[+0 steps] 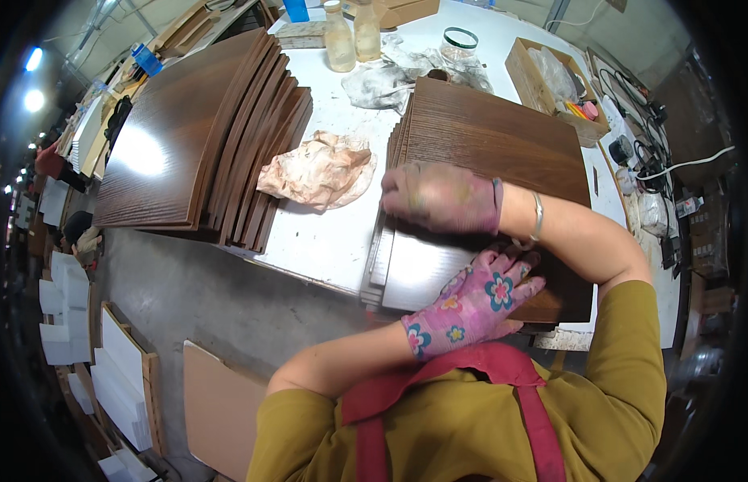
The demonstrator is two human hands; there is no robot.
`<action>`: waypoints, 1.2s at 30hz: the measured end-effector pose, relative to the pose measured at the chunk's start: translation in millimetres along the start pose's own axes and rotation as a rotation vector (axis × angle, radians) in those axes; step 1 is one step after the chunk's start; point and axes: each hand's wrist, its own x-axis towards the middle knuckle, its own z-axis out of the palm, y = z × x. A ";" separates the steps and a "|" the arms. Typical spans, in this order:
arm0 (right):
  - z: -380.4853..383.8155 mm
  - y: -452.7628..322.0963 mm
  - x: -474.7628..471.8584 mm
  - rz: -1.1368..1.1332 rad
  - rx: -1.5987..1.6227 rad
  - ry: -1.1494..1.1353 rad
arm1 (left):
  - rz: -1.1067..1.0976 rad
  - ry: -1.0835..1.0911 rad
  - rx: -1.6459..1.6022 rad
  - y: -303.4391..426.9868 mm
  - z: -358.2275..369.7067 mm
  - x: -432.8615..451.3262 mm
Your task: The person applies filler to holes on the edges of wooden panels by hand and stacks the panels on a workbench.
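Note:
My left hand (470, 301), in a pink flowered glove, lies spread on the top dark brown wood-grain panel (494, 132) near its front edge. A stack of similar panels is under it. My right hand (443, 196), in a stained pink glove and blurred, is over the left edge of the same panel with its fingers curled. Whether anything is inside those fingers is hidden. Left of this stack, a crumpled, stained cloth (319, 172) lies on the white table (325, 253). Light glares off the panel between my hands.
A second, taller panel stack (175, 132) leans in uneven layers at the table's left. Two glass bottles (340, 39), a grey-smudged rag (380, 84) and a glass jar (460, 42) stand or lie at the back. A cardboard box (530, 78) and cables (642, 150) are at right.

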 end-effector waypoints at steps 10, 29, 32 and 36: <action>-20.0 175.7 18.1 0.390 -0.040 0.270 | 0.015 -0.091 -0.014 1.0 -12.4 1.5; -70.9 19.7 -268.9 0.909 0.664 1.124 | -0.208 0.063 0.259 -5.9 -63.8 -92.3; -46.5 -25.3 -301.8 1.063 0.791 1.256 | -0.565 0.165 0.118 19.4 -86.1 -113.9; -21.6 -59.7 -299.1 1.004 0.995 1.257 | -0.860 0.374 -0.285 29.3 -77.8 -120.4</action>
